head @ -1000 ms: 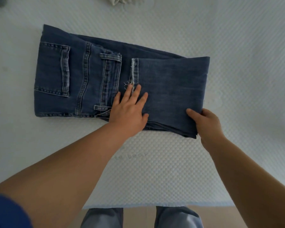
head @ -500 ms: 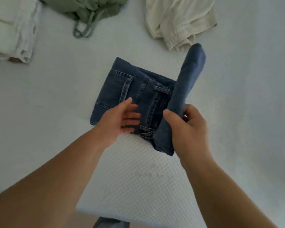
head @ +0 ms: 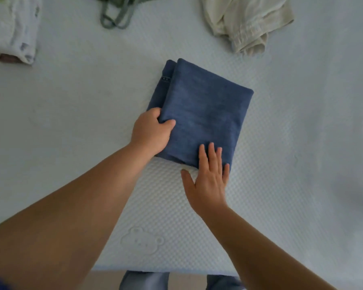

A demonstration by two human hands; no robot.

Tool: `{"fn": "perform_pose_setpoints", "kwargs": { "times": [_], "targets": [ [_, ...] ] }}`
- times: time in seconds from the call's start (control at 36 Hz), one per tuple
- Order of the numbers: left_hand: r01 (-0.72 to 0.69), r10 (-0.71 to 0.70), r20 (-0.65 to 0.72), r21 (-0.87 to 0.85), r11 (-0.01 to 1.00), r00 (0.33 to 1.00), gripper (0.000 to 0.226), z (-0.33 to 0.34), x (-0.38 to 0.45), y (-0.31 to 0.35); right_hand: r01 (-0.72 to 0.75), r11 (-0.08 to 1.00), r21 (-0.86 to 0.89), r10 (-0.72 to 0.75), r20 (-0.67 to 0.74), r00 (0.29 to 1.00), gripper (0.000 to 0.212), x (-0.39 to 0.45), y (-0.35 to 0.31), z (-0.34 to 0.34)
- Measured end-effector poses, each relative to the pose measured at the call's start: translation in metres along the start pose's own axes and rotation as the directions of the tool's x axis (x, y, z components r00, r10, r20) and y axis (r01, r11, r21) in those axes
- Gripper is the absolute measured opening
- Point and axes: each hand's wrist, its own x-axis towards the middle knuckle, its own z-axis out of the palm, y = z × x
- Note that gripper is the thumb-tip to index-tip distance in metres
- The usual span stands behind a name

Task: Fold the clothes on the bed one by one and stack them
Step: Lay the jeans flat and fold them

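Observation:
A pair of blue jeans (head: 203, 111) lies folded into a compact rectangle in the middle of the white bed (head: 302, 143). My left hand (head: 151, 132) grips the packet's left edge, thumb on top and fingers tucked underneath. My right hand (head: 208, 176) lies flat with straight fingers pressing on the near right corner of the jeans. At the far left sits a folded white garment (head: 13, 28). A green garment with a drawstring (head: 117, 11) and a crumpled cream garment (head: 247, 21) lie unfolded at the far edge.
The bed's near edge (head: 166, 271) runs along the bottom, with my legs and the floor below it. A small bear mark (head: 142, 240) is pressed into the mattress cover near me.
My right hand carried the leg half of the jeans over to the left and laid it down on the waist half, then let go and flattened. My left hand moved to the left edge.

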Motion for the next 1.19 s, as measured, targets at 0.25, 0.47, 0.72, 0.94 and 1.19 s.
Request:
{"fn": "perform_pose_setpoints", "kwargs": {
  "times": [0.25,0.47,0.72,0.94,1.19],
  "targets": [
    [-0.022,0.034,-0.167,0.07,0.997,0.985,0.022,-0.009,0.011,-0.03,0.16,0.986,-0.036,-0.161,-0.01,0.987,0.069,-0.005,0.018,0.014],
    [0.115,-0.113,-0.22,-0.001,0.993,0.969,0.03,0.018,0.015,-0.048,0.07,0.886,0.459,0.091,-0.319,0.943,0.04,0.003,0.03,0.006],
    [0.41,-0.396,0.108,-0.184,0.893,0.912,0.06,0.001,-0.016,-0.029,-0.571,0.217,0.792,0.386,0.468,0.795,0.017,0.046,0.06,-0.053],
    [0.548,-0.496,0.244,-0.477,0.687,0.833,0.043,-0.05,-0.136,0.0,-0.607,0.348,0.714,0.217,0.569,0.793,0.021,-0.026,0.04,-0.12],
    [0.616,-0.577,0.28,-0.574,0.539,0.767,0.028,-0.106,-0.263,0.012,-0.577,0.478,0.662,0.062,0.63,0.774,0.026,-0.116,0.004,-0.164]
  ]
}}
